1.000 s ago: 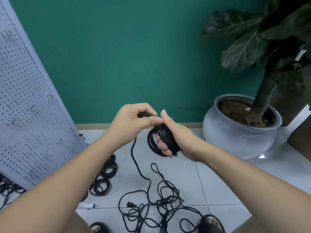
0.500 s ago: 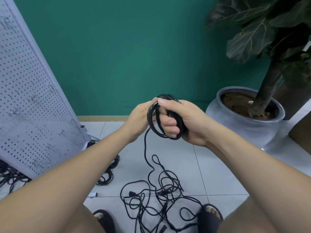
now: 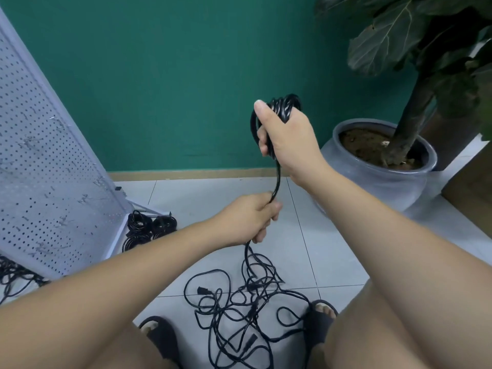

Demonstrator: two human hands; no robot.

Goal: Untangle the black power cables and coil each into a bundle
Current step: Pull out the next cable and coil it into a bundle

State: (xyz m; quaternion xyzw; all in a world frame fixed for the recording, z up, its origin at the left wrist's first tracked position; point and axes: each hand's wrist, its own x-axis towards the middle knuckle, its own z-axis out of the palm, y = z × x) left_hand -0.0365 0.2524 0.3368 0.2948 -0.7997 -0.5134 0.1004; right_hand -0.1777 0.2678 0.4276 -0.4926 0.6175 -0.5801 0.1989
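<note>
The right hand (image 3: 287,137), raised, has its grip curled tight round a coiled bundle of black power cable (image 3: 283,107). From it one black cable strand (image 3: 278,179) drops almost vertically into the left hand (image 3: 250,217), whose grip is closed round it, then on into the tangled heap of black cables (image 3: 239,310) on the pale tiled floor (image 3: 319,257).

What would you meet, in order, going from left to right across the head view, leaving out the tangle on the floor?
perforated panel → coiled bundles on the floor → left hand gripping the cable → right hand holding the coil → plant pot
</note>
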